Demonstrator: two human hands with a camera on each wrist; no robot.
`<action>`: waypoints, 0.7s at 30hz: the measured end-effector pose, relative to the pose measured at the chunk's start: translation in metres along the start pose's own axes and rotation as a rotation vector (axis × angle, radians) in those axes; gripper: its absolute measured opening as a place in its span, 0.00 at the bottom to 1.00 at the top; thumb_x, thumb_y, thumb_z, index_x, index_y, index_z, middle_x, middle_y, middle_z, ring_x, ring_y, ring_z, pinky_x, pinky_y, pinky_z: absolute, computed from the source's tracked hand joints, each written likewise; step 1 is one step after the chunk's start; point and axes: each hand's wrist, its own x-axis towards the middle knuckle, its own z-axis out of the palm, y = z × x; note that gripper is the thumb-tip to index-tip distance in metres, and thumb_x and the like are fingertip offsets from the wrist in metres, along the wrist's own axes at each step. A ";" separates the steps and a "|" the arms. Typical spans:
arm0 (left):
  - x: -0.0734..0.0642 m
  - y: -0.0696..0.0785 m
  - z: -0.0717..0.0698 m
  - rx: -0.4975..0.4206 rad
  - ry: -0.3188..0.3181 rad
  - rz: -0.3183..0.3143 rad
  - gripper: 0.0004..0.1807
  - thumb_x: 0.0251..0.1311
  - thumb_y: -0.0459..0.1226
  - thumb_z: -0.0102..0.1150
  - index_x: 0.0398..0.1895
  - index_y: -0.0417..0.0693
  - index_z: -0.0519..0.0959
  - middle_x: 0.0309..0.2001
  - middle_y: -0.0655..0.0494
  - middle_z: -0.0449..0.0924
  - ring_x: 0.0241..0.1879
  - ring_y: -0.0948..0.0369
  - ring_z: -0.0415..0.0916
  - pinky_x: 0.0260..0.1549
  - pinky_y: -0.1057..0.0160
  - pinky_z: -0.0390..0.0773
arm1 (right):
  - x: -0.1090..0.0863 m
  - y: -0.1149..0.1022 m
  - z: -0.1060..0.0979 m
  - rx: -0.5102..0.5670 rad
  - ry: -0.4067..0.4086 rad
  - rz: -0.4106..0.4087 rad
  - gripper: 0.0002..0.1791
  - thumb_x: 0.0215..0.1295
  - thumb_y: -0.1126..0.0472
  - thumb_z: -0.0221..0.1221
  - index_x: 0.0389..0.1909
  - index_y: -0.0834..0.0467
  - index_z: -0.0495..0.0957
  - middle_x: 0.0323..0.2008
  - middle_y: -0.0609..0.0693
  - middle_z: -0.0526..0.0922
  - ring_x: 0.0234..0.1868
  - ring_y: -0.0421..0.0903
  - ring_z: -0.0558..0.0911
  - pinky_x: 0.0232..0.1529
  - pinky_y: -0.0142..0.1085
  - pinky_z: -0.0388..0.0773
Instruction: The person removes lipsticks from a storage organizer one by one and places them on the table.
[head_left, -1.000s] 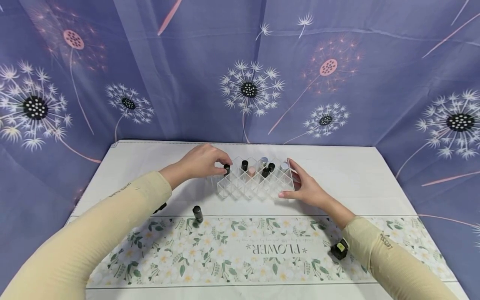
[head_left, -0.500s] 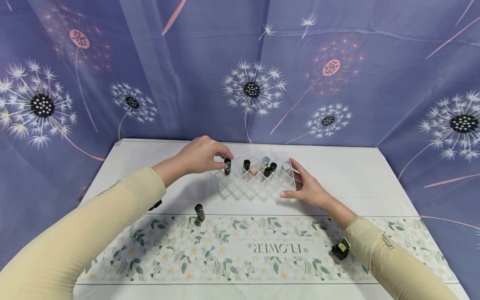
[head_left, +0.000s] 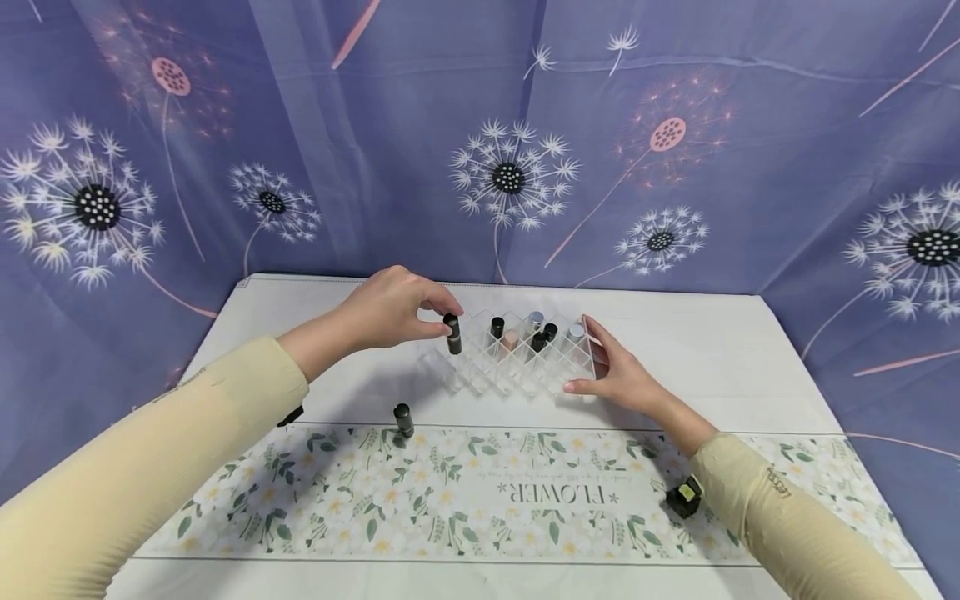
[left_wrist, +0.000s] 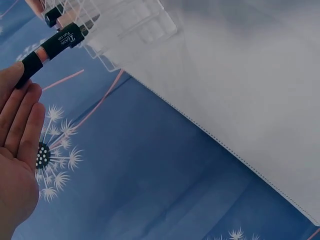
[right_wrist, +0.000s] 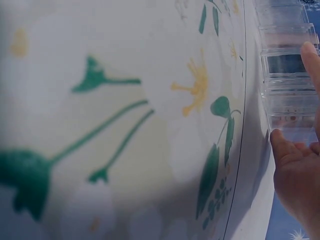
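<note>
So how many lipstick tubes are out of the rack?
2: one black tube pinched in the left hand, a second tube on the table. The left sleeve may hide more.

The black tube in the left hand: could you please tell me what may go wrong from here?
The left hand pinches the black tube near one end only, so it might tilt or slip.

The clear organizer is gripped by the right hand at one end; a bump at the other end could turn it.

A second black tube is on the table in front, where a careless left hand or sleeve might knock it.
</note>
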 end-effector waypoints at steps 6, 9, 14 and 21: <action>-0.015 0.005 0.005 -0.031 0.010 0.012 0.12 0.62 0.40 0.78 0.48 0.53 0.92 0.47 0.61 0.92 0.47 0.57 0.90 0.47 0.52 0.87 | -0.001 -0.001 -0.001 0.011 -0.008 0.004 0.69 0.62 0.64 0.77 0.88 0.56 0.34 0.86 0.64 0.42 0.82 0.67 0.57 0.77 0.52 0.64; -0.022 0.006 0.010 -0.053 0.012 0.030 0.12 0.61 0.40 0.79 0.47 0.52 0.92 0.46 0.61 0.93 0.46 0.57 0.91 0.48 0.52 0.87 | -0.001 -0.002 -0.001 0.006 -0.008 0.006 0.68 0.62 0.64 0.77 0.88 0.57 0.35 0.86 0.64 0.42 0.83 0.67 0.56 0.77 0.53 0.63; -0.033 0.009 0.018 -0.091 -0.002 0.043 0.12 0.61 0.39 0.79 0.47 0.51 0.92 0.46 0.61 0.93 0.45 0.57 0.91 0.46 0.52 0.88 | -0.001 -0.002 -0.001 -0.005 -0.010 0.006 0.68 0.63 0.63 0.77 0.88 0.57 0.35 0.86 0.64 0.42 0.83 0.68 0.55 0.78 0.55 0.62; -0.044 0.010 0.032 -0.099 -0.019 0.054 0.11 0.61 0.39 0.79 0.47 0.52 0.92 0.45 0.62 0.93 0.44 0.61 0.90 0.46 0.54 0.88 | 0.000 0.000 -0.001 -0.001 -0.002 0.011 0.69 0.62 0.63 0.78 0.88 0.55 0.35 0.86 0.63 0.43 0.83 0.67 0.55 0.78 0.54 0.63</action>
